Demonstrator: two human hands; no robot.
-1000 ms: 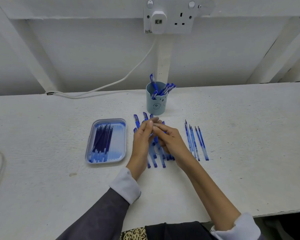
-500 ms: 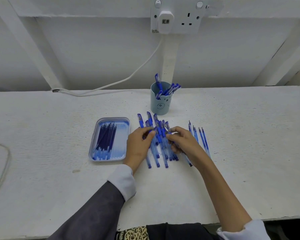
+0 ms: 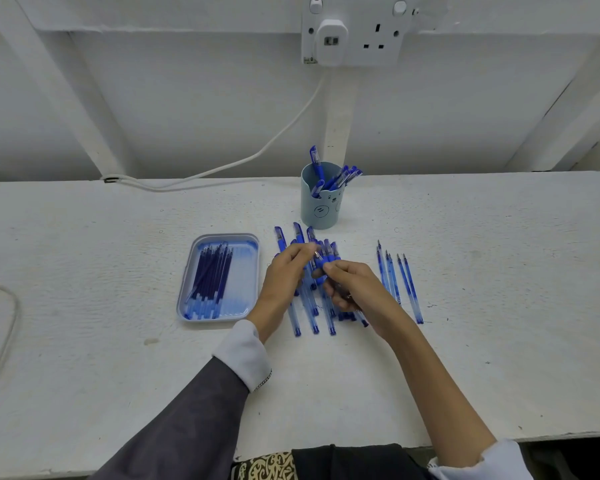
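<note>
Pen (image 3: 321, 268) is pinched by right hand (image 3: 357, 289), fingers curled round the barrel; left hand (image 3: 284, 275) fingertips are bunched at its tip, hold not discernible. It is held just over a white bench (image 3: 118, 341) backed by a white wall. Long axis slanted, tip away and leftward. Capped pens (image 3: 312, 320) lie beneath, uncapped pens (image 3: 407, 292) right, refill tray (image 3: 222, 236) left, cup (image 3: 317, 213) behind

A rough white-painted workbench (image 3: 84, 341) meets a white timber-braced wall (image 3: 187, 116), where a white cable (image 3: 257, 154) trails from a double wall socket (image 3: 378, 36).
</note>
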